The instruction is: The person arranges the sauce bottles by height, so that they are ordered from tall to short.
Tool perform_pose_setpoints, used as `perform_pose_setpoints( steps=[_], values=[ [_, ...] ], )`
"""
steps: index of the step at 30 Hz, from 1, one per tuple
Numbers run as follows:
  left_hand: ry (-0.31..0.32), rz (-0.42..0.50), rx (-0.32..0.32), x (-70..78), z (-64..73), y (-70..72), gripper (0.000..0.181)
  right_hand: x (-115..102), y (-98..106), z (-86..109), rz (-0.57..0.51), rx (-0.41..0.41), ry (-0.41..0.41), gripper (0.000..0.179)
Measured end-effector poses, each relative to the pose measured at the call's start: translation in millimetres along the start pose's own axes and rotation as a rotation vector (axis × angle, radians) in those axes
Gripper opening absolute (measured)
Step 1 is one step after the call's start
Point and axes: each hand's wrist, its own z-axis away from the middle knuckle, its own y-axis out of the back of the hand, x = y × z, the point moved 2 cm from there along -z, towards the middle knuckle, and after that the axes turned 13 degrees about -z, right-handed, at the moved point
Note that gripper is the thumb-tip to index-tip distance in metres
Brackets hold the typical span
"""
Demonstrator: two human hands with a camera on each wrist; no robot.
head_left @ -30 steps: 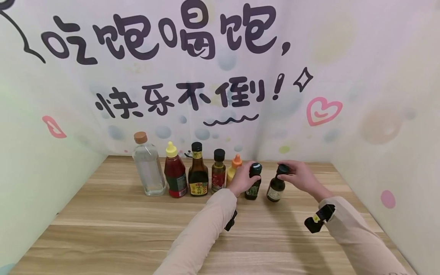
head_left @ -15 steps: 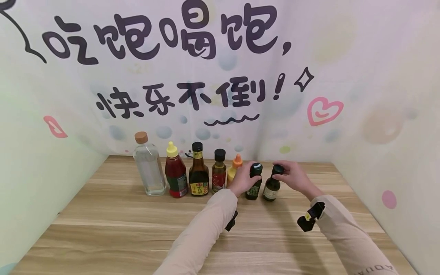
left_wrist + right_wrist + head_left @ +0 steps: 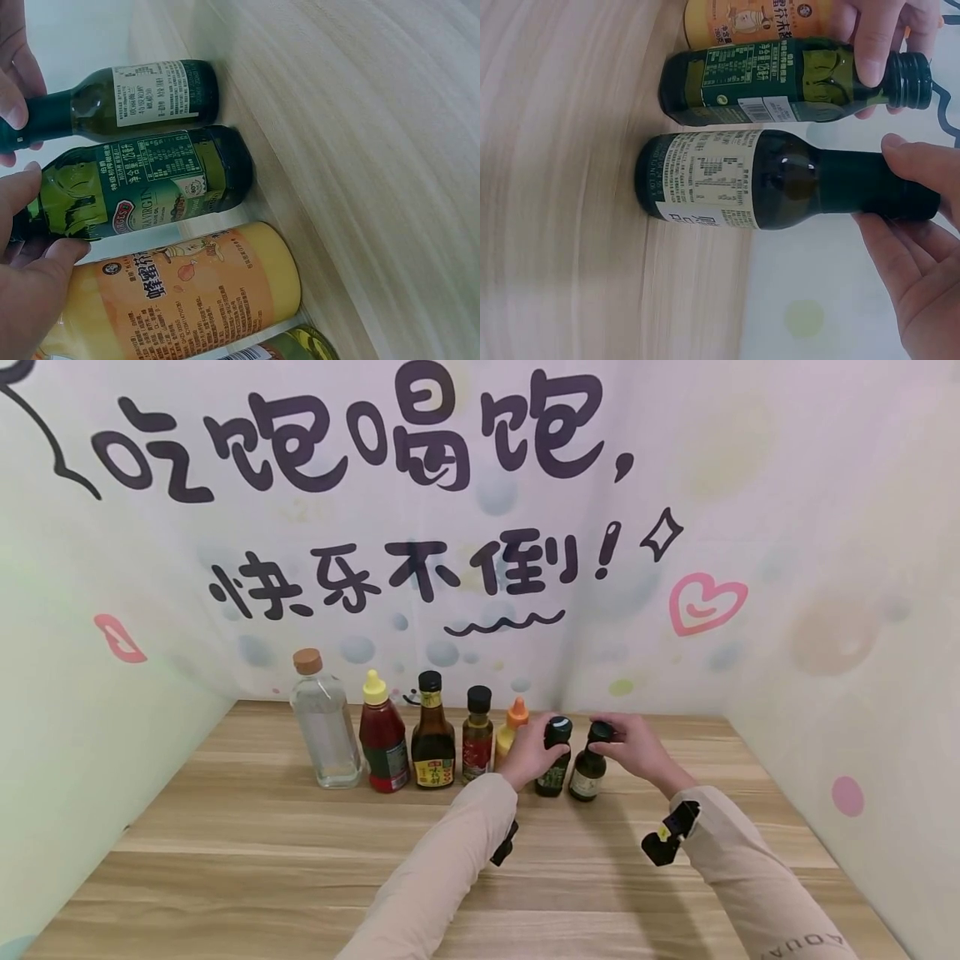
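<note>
My left hand (image 3: 527,752) grips the neck of a squarish green olive oil bottle (image 3: 142,184) with a green label. My right hand (image 3: 633,747) pinches the dark neck of a small round-shouldered bottle (image 3: 720,180) with a cream label. Both bottles stand upright, side by side with a narrow gap, at the right end of a row. A yellow squeeze bottle (image 3: 187,292) with an orange nozzle is just left of the olive oil, partly hidden by my left hand in the head view.
Further left in the row are a chili oil bottle (image 3: 477,739), a brown sauce bottle (image 3: 432,735), a ketchup bottle (image 3: 383,739) and a tall clear bottle (image 3: 324,727). A printed curtain (image 3: 480,652) hangs behind the wooden table (image 3: 300,868).
My right hand has moved left with the small round-shouldered bottle, bringing it close beside the olive oil bottle and more upright. My left hand has stayed where it was.
</note>
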Motion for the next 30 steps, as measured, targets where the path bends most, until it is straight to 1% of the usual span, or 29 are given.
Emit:
perform_pose_setpoints(
  steps=[7, 15, 18, 22, 24, 26, 30],
  values=[
    [-0.002, -0.009, 0.008, 1.0, -0.4, -0.3, 0.039, 1.2, -1.1, 0.5, 0.019, 0.026, 0.001, 0.042],
    [0.022, 0.004, 0.002, 2.0, 1.5, 0.5, 0.039, 6.4, -2.7, 1.2, 0.017, 0.037, -0.012, 0.044],
    [0.035, 0.013, -0.010, 2.7, 1.6, 0.4, 0.039, 7.4, -2.9, 1.4, 0.019, 0.037, -0.010, 0.044],
    [0.053, 0.030, -0.038, 3.2, 0.9, 0.8, 0.040, 6.8, -3.4, 2.5, 0.027, 0.025, -0.002, 0.046],
    [0.070, 0.039, -0.063, 3.2, 0.5, 1.1, 0.043, 5.6, -3.6, 3.3, 0.030, 0.018, 0.004, 0.048],
    [0.083, 0.058, -0.088, 2.8, 0.3, 1.3, 0.047, 3.9, -3.8, 4.2, 0.033, 0.007, 0.007, 0.051],
    [0.111, 0.082, -0.150, 3.0, 0.9, 1.0, 0.062, 0.3, -3.9, 5.6, 0.028, 0.001, 0.006, 0.054]
  ],
)
